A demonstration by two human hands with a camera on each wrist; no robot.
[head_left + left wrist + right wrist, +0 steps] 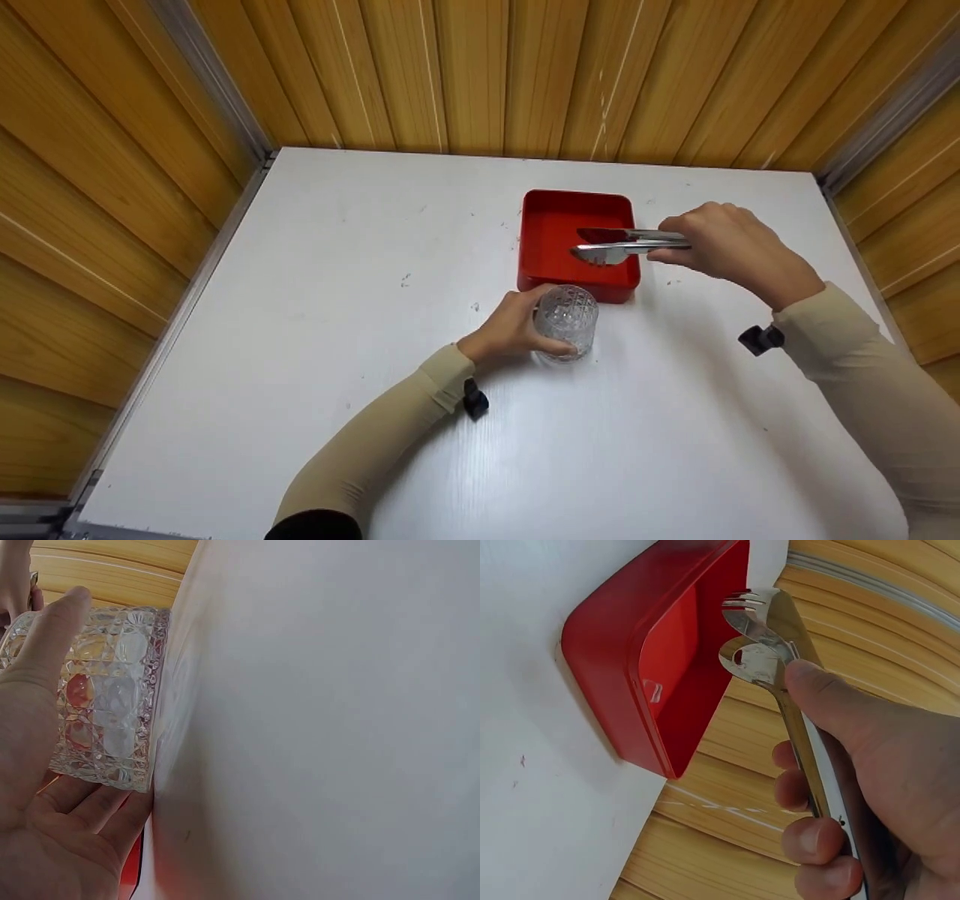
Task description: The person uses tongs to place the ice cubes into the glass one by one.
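At the left we see wooden panels (97, 225) and a metal rail (177, 319) along the edge of a white table (337, 247). Next comes a beige left sleeve (390, 420) with a small black fitting (475, 401) at its cuff, and then the left hand (511, 327), clasped round a clear cut-glass tumbler (571, 322), thumb on the near side and fingers on the far side. The tumbler stands upright on the table, just in front of a red box (619, 292); we cannot tell whether the two touch. The box is square and open-topped, and from the right wrist we make out a small clear piece (652, 691) inside it. Over the box's right side reach metal tongs (656, 243), their two ends apart, one of them slotted like a fork; we see nothing between them. The right hand (724, 240) grips the tongs by their arms, thumb on one side and fingers curled on the other. Farthest right we find the right sleeve (847, 345), beige too.
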